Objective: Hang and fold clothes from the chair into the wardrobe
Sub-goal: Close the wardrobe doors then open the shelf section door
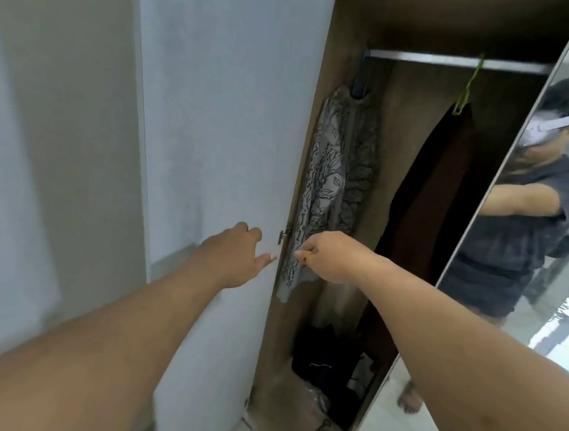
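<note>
A grey patterned garment point(338, 172) hangs on a dark hanger point(359, 84) from the metal rail point(458, 61) at the left end of the open wardrobe point(406, 26). My right hand point(327, 257) pinches the garment's lower edge. My left hand point(235, 252) rests with spread fingers on the pale left door point(223, 107), near its edge. A dark garment point(429, 193) hangs on a green hanger point(468, 87) further right.
Dark clothes and bags point(334, 374) lie piled on the wardrobe floor. The right door is a mirror point(551, 221) swung outward; it shows a person's reflection. A small metal hinge point(283, 236) sits at the left door's edge. The chair is out of view.
</note>
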